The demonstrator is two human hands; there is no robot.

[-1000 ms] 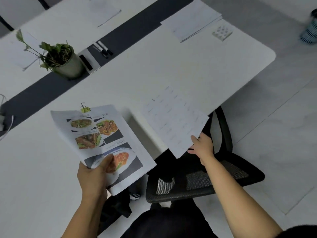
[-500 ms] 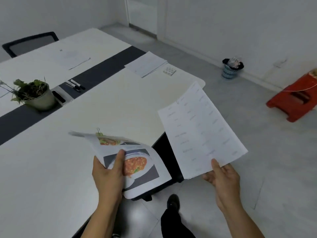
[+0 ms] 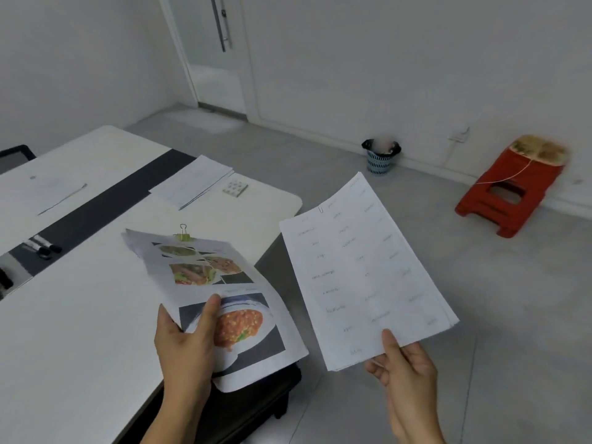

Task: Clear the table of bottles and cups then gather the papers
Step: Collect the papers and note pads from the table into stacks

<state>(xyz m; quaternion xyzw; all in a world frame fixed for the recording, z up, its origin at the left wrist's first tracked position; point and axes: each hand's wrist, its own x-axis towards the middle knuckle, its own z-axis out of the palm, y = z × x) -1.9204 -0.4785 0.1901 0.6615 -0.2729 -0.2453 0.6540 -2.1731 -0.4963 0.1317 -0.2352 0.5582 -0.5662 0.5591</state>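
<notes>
The faint writing on the white sheets [image 3: 362, 270] is too blurred to read.

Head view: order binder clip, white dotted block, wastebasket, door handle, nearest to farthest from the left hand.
From the left hand:
1. binder clip, atop the photo sheets it holds.
2. white dotted block, at the table's far corner.
3. wastebasket, across the room, to the right.
4. door handle, highest, at the back.
</notes>
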